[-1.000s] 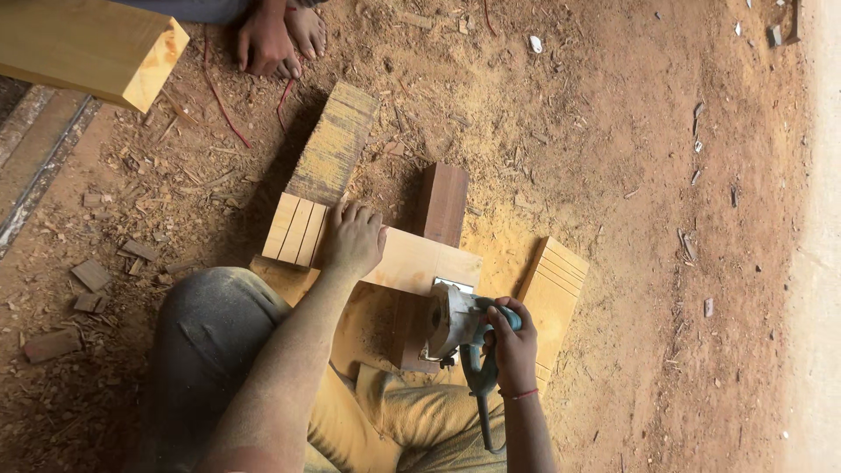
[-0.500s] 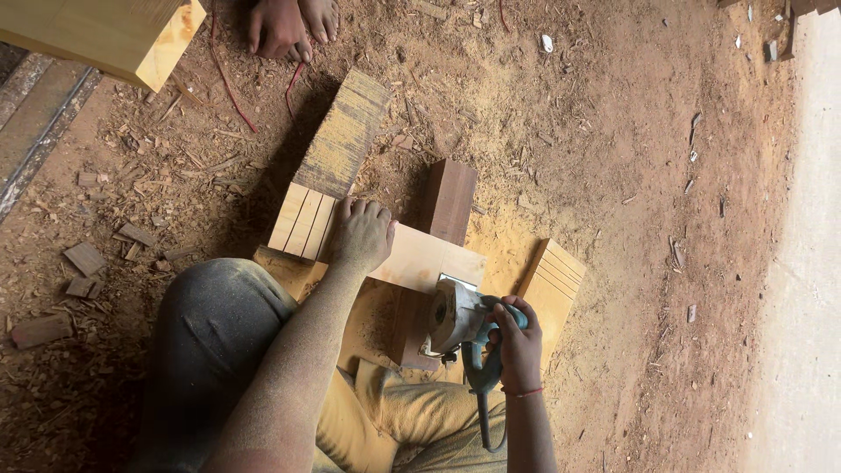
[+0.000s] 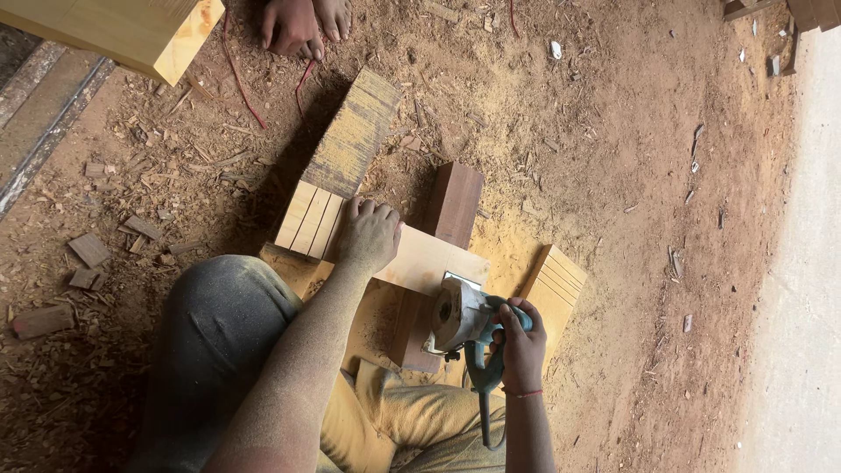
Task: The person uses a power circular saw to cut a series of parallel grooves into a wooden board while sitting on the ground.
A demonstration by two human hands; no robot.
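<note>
We find no packages, labels, signs or screens in this view.

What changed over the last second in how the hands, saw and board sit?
Almost nothing. The whole scene slid slightly up and right in view, a head shift. The left hand stays pressed on the pale board, and the right hand keeps its grip on the circular saw at the board's edge.
</note>
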